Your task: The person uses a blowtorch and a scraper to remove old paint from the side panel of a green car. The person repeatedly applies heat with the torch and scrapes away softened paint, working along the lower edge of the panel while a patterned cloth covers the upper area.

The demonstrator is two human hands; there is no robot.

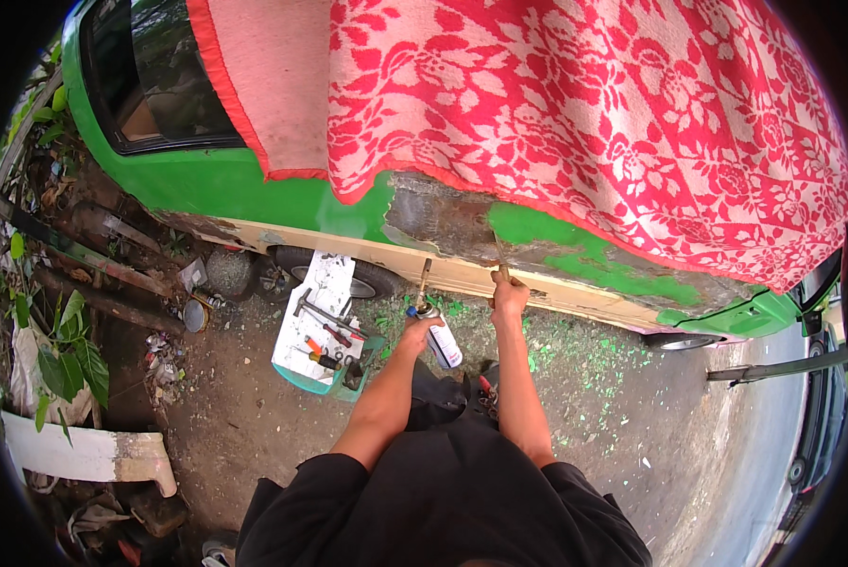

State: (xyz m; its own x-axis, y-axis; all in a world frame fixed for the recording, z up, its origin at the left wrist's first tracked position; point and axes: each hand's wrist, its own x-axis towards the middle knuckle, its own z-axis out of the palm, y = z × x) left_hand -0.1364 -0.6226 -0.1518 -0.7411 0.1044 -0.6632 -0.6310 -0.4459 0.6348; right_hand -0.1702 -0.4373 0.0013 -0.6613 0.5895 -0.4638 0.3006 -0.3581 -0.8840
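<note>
My left hand (417,334) is closed around a gas torch (445,347) with a white canister. The torch's brass nozzle (427,276) points up at the side of a green vehicle (244,194). In my right hand (510,297) is a thin scraper (501,251), its blade against the lower edge of the panel. Around the blade the paint is stripped to a grey-brown patch (438,223), with ragged green paint (622,282) to the right. Below runs a cream-coloured strip (575,297). Whether a flame burns is hard to make out.
A red floral blanket (575,113) drapes over the vehicle. By the wheel (376,279), a hammer (327,317) and screwdrivers (322,357) lie on a white sheet (296,345). Green paint flakes (594,378) litter the ground. Left stand scrap, plants and a white bumper-like piece (84,452).
</note>
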